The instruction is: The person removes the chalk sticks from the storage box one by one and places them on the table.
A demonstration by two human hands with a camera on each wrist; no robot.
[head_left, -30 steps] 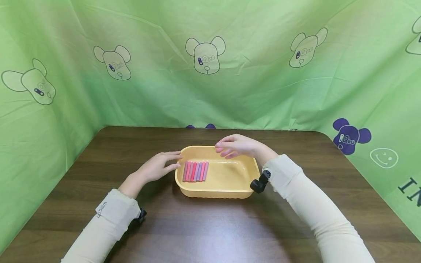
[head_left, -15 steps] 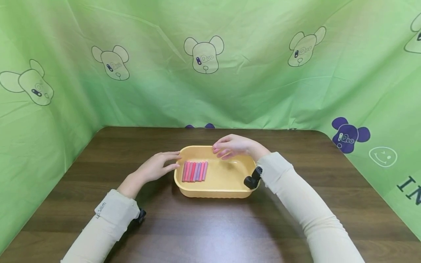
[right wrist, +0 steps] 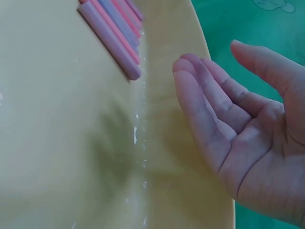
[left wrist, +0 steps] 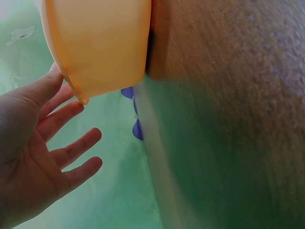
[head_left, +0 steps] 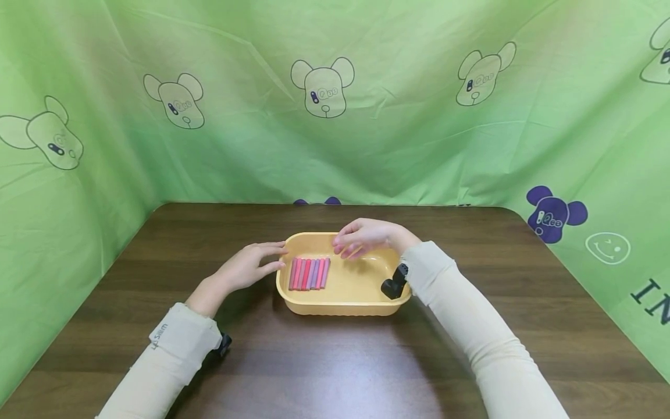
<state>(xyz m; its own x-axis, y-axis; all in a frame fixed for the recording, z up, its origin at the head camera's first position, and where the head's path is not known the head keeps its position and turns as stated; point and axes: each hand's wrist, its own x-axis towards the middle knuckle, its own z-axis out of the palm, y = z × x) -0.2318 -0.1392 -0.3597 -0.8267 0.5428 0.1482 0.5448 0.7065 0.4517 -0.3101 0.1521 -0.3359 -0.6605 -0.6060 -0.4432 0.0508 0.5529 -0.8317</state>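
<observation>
The brown wood-grain table [head_left: 293,361] shone at its near middle; a yellow tray [head_left: 342,309] sat flat on its far half.

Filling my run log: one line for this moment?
left hand: at tray rim; right hand: empty, above tray; sticks: side by side inside

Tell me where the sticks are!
In the head view, the sticks lie side by side in the left end of the tray, near the left fingers.
</observation>
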